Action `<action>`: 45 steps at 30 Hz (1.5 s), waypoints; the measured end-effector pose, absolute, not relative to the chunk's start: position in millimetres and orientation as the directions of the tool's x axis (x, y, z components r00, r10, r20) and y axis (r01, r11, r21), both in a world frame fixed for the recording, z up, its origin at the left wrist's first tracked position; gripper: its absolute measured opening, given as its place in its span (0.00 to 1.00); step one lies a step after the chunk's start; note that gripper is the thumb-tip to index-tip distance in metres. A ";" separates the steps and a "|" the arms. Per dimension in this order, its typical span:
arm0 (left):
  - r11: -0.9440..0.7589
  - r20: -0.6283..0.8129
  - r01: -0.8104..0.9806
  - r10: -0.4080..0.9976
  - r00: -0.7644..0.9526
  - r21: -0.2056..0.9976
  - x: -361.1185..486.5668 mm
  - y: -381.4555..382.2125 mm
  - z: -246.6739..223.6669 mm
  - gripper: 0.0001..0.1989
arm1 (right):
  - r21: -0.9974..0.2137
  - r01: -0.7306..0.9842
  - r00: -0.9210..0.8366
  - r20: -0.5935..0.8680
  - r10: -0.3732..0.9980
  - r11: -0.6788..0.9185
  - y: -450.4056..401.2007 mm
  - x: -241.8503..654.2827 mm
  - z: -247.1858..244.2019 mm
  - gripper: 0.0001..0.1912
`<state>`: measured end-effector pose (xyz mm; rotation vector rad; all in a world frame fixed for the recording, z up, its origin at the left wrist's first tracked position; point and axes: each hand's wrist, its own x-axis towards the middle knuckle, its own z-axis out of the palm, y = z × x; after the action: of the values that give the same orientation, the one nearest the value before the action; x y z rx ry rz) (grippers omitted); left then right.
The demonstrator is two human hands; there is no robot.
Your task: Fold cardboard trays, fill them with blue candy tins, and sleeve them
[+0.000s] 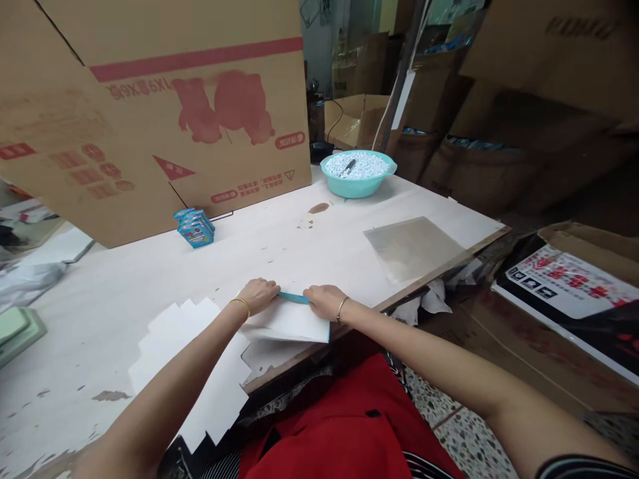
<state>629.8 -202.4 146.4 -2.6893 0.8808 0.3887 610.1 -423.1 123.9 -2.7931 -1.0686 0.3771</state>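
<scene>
Two hands, one sheet. What's the left hand [258, 295] on?

Fingers pinched on the left end of a blue strip [293, 297], top edge of a white sheet [294, 324], lower centre of frame.

Right hand [325, 303]?

Same grip, other end. My read: that edge is being folded over. Next move calls for an even press along the crease, both ends level.

Other sheets?

Fanned white sheets [219, 386], lower left of centre, partly hidden.

Readable text?

Blue packets [196, 229], left of centre: print too small. Big carton [239, 159], upper left: inverted red characters [142, 86], warning triangle [289, 175], two red cartoon figures [241, 103]; can't confirm a brand. Printed box [564, 279], right edge: big red lettering on white, too skewed to read.

Upper centre?

Turquoise bowl [357, 189], small pale pieces [369, 165] inside. No label visible.
</scene>
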 end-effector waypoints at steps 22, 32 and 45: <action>-0.790 -0.187 -0.607 -0.611 0.769 0.087 584.0 -202.5 178.6 0.30 | -0.040 0.770 0.618 -0.197 0.761 -0.636 -413.2 654.4 117.0 0.18; -0.797 -0.345 -0.178 -0.435 0.832 0.577 586.6 -203.7 152.3 0.13 | -0.226 0.727 0.684 0.152 0.713 -0.649 -428.2 639.4 142.0 0.25; -0.843 0.017 -0.527 -0.528 0.849 0.112 537.0 -200.1 120.4 0.14 | -0.096 0.709 0.699 0.229 0.677 -0.699 -427.2 564.3 83.7 0.13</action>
<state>537.0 -200.1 120.4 -3.1288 0.8960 0.0233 564.3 -427.2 83.7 -2.7298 -1.1241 -0.2624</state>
